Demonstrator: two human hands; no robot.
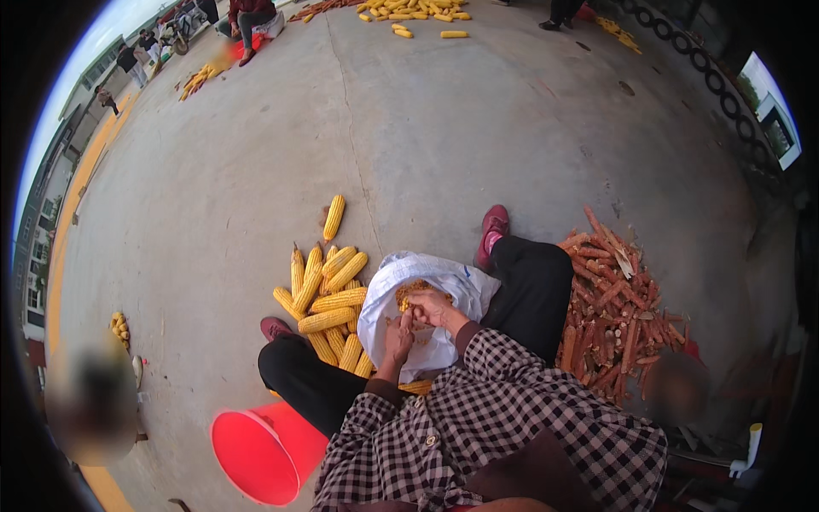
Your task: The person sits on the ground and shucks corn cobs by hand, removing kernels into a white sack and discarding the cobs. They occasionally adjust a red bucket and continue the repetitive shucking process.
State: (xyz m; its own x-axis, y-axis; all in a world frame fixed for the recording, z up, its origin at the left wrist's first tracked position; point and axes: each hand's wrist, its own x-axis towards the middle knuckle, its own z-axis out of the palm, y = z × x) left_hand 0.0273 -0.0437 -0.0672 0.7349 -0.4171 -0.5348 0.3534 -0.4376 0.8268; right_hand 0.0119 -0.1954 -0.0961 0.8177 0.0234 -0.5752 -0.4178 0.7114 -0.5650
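Between my knees stands a white woven sack (382, 296), its mouth spread wide, with loose yellow corn kernels (416, 289) inside. Over that mouth my left hand (399, 338) and my right hand (430, 308) meet, their fingers closed around a partly hidden yellow corn cob (405, 303). Which part each hand grips is hard to see. To the left of the sack lies a pile of corn ears (329, 319) with full yellow kernels, and one ear (334, 217) lies just beyond it. On the right, beside my leg, is a heap of bare reddish corncobs (611, 313).
A red plastic bucket (246, 456) lies tipped near my left leg. More corn ears (416, 9) are on the concrete ground (448, 141) far ahead. A seated person (246, 22) is at the upper left, other people stand farther off. A chain of dark rings (697, 61) runs along the right.
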